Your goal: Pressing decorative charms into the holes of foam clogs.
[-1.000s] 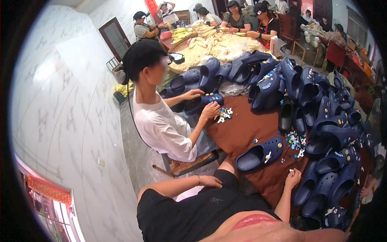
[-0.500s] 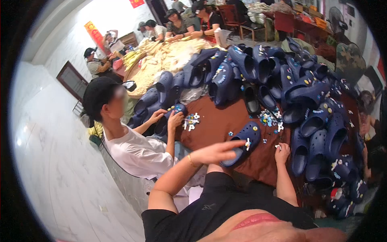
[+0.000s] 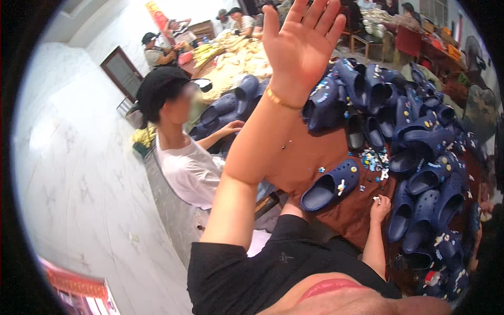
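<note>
My left hand (image 3: 304,58), a gold bracelet at its wrist, is raised high with fingers spread and nothing in it. It hides part of the far tables and some of the clogs behind. Below it, a navy clog (image 3: 326,190) lies alone on the brown cloth (image 3: 294,152), with a yellow charm and a white charm on its upper. To the right of this clog, my right hand (image 3: 380,209) pinches a small white charm (image 3: 376,199) near the cloth. Beyond that hand is a pile of small blue and white charms (image 3: 375,160).
Many navy clogs (image 3: 415,134) are heaped along the far and right sides. At my left sits a person in a white top and black cap (image 3: 181,163), close to my raised arm. Farther back, people sit around a table of pale yellow items (image 3: 236,58).
My left hand has lifted off the clog and swung up with fingers spread. My right hand stays low, still pinching the charm. The view has shifted, sliding the scene rightward.
</note>
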`<control>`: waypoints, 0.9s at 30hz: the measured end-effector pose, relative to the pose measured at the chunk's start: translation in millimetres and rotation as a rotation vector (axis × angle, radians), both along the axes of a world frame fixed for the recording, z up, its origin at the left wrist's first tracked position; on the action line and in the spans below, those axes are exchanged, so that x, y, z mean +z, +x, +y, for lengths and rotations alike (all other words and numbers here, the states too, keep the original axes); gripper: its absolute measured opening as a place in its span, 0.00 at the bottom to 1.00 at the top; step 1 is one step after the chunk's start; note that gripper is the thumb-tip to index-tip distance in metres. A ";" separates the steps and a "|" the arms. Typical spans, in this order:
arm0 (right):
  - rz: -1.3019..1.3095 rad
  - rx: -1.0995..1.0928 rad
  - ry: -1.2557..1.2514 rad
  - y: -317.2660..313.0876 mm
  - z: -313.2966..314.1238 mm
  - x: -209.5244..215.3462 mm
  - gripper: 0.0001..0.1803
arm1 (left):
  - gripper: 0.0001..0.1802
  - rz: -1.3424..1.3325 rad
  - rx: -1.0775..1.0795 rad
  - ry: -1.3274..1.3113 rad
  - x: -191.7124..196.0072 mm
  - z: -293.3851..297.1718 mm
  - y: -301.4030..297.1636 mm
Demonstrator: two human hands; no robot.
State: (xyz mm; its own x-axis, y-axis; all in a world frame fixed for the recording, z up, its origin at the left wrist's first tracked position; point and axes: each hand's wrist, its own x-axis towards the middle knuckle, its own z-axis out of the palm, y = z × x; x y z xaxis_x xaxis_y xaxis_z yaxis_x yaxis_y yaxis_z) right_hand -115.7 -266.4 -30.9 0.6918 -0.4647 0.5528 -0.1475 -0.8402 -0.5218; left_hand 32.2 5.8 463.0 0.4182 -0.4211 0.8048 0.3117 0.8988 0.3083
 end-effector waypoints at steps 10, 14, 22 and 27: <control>0.100 -0.017 0.028 4.5 7.2 13.5 0.10 | 0.35 -0.008 0.143 -0.007 16.2 18.6 17.9; 0.100 -0.017 0.037 6.3 8.6 8.4 0.10 | 0.35 -0.004 0.157 0.009 15.4 23.2 20.6; 0.068 -0.010 0.069 -0.3 2.5 1.7 0.11 | 0.36 -0.032 0.059 0.030 10.7 17.8 19.4; -0.131 0.093 0.210 16.4 4.4 44.4 0.10 | 0.38 -0.005 -0.002 0.107 2.5 36.2 2.2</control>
State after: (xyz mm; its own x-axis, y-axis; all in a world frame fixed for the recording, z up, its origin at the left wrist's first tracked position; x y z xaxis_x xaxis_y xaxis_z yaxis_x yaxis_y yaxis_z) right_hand -99.3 -261.9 13.5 0.6653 -0.5164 0.5391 0.0057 -0.7186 -0.6954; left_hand 34.4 41.9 465.5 0.4134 -0.5056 0.7572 0.3120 0.8600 0.4039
